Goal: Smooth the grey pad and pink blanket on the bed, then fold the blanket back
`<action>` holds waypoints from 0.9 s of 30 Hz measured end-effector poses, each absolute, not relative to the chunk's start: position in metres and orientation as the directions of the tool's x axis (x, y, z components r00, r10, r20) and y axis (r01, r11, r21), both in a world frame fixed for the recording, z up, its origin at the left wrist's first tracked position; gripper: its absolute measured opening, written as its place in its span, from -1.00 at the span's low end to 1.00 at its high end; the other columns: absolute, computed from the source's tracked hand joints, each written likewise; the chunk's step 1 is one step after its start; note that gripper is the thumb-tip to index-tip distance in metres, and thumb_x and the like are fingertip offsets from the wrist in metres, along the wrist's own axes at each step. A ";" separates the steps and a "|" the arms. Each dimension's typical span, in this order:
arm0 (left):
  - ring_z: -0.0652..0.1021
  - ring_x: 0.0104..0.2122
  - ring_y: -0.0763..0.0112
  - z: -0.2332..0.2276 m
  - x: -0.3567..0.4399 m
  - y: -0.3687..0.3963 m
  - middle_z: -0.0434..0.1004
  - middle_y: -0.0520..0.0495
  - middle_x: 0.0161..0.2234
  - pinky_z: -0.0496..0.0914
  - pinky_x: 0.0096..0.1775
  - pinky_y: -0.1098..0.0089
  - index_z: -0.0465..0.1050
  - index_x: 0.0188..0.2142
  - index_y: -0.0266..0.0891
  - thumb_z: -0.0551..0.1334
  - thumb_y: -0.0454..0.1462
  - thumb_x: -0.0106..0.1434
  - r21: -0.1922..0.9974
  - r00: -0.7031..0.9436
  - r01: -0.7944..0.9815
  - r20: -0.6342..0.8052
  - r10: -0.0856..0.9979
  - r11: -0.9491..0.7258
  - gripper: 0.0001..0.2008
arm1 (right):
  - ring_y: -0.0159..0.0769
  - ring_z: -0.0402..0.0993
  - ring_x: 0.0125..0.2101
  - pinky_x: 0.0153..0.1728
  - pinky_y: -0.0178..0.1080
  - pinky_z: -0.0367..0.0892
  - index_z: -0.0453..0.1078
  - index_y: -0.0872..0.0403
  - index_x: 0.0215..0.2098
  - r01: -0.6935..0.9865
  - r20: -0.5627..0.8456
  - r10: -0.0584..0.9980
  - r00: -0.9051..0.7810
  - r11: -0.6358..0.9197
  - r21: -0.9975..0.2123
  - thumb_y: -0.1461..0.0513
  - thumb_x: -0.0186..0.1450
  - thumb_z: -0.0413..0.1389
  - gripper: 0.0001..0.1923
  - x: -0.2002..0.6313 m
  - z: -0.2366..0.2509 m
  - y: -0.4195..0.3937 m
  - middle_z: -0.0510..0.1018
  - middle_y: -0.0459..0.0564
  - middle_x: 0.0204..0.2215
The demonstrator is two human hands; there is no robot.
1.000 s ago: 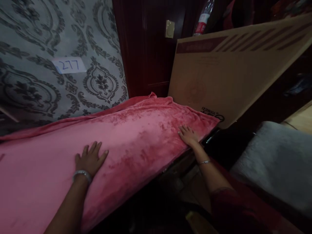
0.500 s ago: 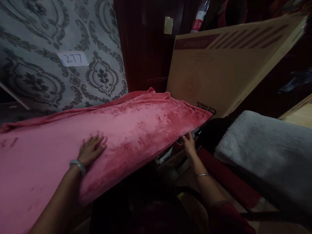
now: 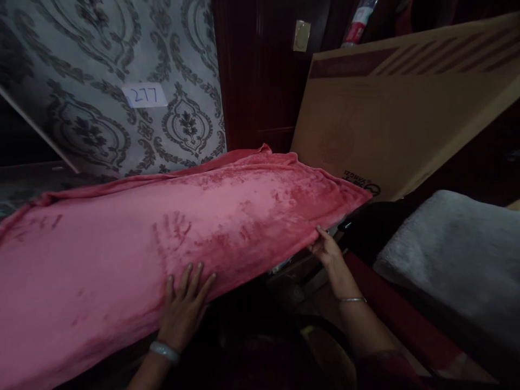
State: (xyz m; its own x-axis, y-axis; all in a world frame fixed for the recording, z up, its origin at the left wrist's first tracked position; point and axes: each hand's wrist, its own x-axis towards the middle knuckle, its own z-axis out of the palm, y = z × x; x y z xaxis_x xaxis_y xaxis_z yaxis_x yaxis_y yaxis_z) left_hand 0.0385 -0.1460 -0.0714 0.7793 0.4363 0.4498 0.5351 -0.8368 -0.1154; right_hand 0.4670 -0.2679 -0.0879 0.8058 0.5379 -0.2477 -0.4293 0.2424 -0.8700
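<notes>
A pink plush cloth point(image 3: 227, 200) lies spread over a long flat surface, its near edge hanging down. Pale and dark brushed patches mark the pile, with a handprint near the middle. My left hand point(image 3: 184, 306), with a bracelet at the wrist, rests flat near the front edge, fingers spread. At the cloth's right front edge, my right hand point(image 3: 327, 249) pinches the hem, thumb on top and the other fingers partly hidden underneath. What supports the cloth is covered.
A large cardboard box point(image 3: 365, 119) leans behind the cloth's right end. A grey plush-covered seat point(image 3: 455, 265) stands at the right. Patterned wallpaper point(image 3: 187, 127) bears a paper labelled 277 point(image 3: 145, 95). A bottle point(image 3: 359, 24) stands behind the box. Dark clutter lies below the cloth.
My left hand has moved right and toward me to the front edge, leaving a handprint. My right hand has taken hold of the hem. The view has shifted slightly left.
</notes>
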 end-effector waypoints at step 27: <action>0.56 0.02 0.25 -0.045 0.014 -0.162 0.63 -0.16 -0.08 0.39 0.09 0.22 0.46 0.00 -0.24 0.08 -0.52 0.24 -0.213 0.708 0.357 0.697 0.115 -0.909 -0.61 | -0.44 0.49 -0.60 -0.61 -0.43 0.47 0.40 -0.04 -0.35 -0.641 -0.430 0.497 0.753 0.410 -0.649 0.35 0.01 0.26 -0.74 0.441 -0.104 -0.305 0.59 -0.27 -0.50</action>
